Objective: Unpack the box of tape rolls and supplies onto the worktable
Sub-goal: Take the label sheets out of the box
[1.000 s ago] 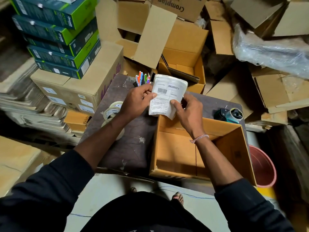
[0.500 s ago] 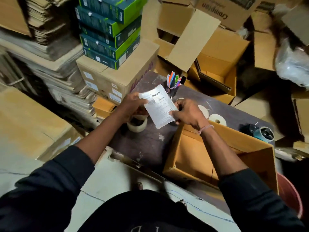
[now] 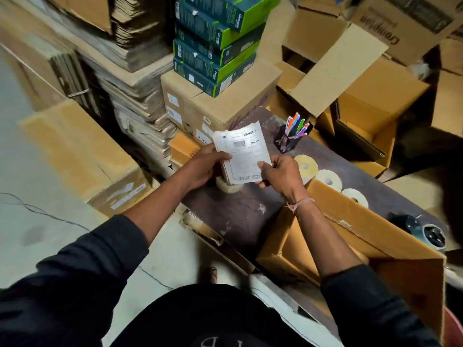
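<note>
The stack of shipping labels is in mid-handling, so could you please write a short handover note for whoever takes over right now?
Left hand and right hand both grip the stack of shipping labels above the worktable.
Open cardboard box stands on the worktable at right; what shows of its inside looks empty.
Done: three label rolls lie beside the box, a clear tape roll sits under the labels, and the tape dispenser lies at the far right.
Left: set the labels down, check the box.
</note>
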Demonstrator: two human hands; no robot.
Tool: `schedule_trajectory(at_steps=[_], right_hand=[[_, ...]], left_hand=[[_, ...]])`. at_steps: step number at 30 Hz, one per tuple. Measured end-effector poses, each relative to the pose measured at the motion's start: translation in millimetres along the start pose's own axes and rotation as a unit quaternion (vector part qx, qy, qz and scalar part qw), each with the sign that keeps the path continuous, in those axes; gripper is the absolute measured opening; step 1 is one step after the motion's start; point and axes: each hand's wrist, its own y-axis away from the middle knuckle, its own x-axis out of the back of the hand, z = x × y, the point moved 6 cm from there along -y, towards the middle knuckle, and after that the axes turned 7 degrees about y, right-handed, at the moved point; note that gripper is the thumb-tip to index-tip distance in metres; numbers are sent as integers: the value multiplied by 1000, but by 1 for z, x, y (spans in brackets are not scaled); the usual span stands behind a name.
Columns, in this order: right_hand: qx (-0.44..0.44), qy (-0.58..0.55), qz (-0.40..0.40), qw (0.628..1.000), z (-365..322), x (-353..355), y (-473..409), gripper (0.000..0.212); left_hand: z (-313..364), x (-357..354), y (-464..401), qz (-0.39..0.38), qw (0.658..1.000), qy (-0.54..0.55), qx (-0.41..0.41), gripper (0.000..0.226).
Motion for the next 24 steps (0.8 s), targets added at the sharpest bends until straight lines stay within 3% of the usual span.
schedule_trajectory(at_steps=[7,13,20,24], right_hand=[[-12,19,49,999,5,5,-1,16],[-60,-17,103,993,14,22,4,23],[-53,16,144,988,20,43,7,18],[-21,90,123,988,13,35,7,34]], left_hand=[[-2,3,4,54,993,-65,-81,45],[-11,-15,3,-11,1000,-12,-6,33],[-8,-29,1,8,996,-52,-78,41],[-8,-47,5,-22,996,-54,-72,40]])
